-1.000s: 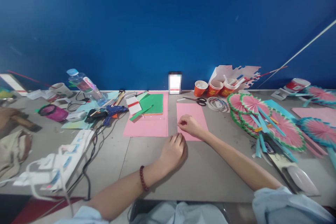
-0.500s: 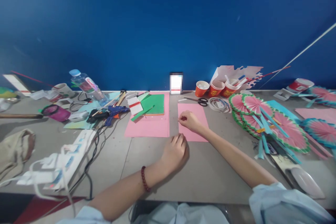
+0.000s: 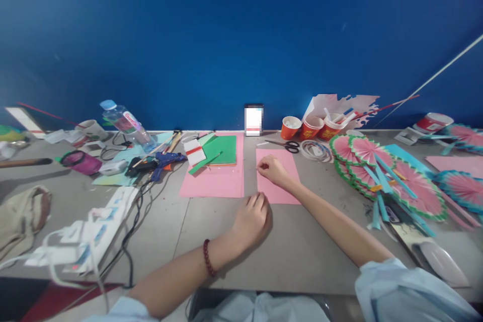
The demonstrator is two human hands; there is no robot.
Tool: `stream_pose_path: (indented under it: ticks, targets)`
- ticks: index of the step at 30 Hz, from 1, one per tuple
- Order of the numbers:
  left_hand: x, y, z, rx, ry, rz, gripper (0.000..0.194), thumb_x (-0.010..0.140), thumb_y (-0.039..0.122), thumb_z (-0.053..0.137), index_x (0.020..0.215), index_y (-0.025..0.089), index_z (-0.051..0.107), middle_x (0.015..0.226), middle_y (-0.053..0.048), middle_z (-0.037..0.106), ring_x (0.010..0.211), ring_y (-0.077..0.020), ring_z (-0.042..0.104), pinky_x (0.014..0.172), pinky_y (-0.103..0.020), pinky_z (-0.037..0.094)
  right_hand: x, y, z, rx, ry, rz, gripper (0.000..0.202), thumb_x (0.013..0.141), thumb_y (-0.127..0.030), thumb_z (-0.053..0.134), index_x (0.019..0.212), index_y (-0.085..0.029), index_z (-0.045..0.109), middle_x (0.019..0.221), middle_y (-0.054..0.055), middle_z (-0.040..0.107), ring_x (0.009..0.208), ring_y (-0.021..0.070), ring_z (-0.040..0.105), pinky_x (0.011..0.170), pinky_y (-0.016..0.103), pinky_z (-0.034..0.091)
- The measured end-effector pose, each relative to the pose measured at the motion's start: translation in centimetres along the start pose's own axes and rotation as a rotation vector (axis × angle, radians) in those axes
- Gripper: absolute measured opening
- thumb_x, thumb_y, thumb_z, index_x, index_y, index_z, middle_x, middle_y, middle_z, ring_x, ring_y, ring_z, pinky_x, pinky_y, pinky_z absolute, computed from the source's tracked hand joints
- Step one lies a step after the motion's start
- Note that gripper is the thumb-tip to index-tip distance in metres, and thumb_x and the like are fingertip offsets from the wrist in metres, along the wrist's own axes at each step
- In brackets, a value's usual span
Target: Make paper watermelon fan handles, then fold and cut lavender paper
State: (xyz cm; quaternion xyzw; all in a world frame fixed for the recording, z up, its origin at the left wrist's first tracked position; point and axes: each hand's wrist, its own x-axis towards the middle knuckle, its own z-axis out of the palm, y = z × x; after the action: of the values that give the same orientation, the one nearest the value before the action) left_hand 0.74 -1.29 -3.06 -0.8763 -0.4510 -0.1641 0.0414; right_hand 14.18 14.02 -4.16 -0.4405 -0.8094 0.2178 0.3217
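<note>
A sheet of pink paper [image 3: 281,193] lies flat in front of me. My right hand [image 3: 272,170] rests over its left part, thumb and forefinger closed in a pinch near the paper's left edge. Whatever is between those fingertips, if anything, is too small to make out. Close to the sheet's lower left corner, my left hand [image 3: 252,217] rests on the table with its fingers curled under. Its fingertips are hidden. Left of the hands is a larger pink sheet [image 3: 211,186] with a green paper stack [image 3: 226,148] and a green strip [image 3: 206,162] on it.
Scissors [image 3: 291,146], a white tape coil [image 3: 316,151] and red paper cups [image 3: 290,128] stand behind. Pink paper fans [image 3: 415,188] are piled right. A blue glue gun [image 3: 166,160], water bottle [image 3: 126,123] and power strip [image 3: 103,226] with cables lie left. A phone [image 3: 253,121] leans on the wall.
Both hands keep almost the same place and pose; my right sleeve has shifted slightly left. The brown stick at the far left edge has moved a little left and up.
</note>
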Motion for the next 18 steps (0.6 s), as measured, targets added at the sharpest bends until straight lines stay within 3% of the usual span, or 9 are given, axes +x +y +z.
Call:
stream_pose_path:
  ticks: [7,18]
  targets:
    - [0.0,0.0,0.1,-0.028,-0.005,-0.01,0.029,0.085,0.017,0.047,0.111,0.007,0.055,0.113,-0.016,0.06,0.109,-0.0272,0.052,0.085,-0.039,0.045,1.5,0.7,0.1,0.005,0.014,0.014,0.013,0.071,-0.013,0.056,0.06,-0.017,0.06,0.065,0.002,0.063,0.064,0.0145,0.053,0.06,0.024,0.038]
    - [0.0,0.0,-0.1,-0.037,0.007,-0.001,0.028,0.085,0.017,0.045,0.109,0.008,0.056,0.111,-0.016,0.06,0.108,-0.0276,0.052,0.084,-0.039,0.046,4.1,2.0,-0.1,-0.023,0.018,0.021,0.018,0.073,-0.018,0.049,0.056,-0.016,0.054,0.053,-0.002,0.05,0.054,0.011,0.043,0.049,0.023,0.027]
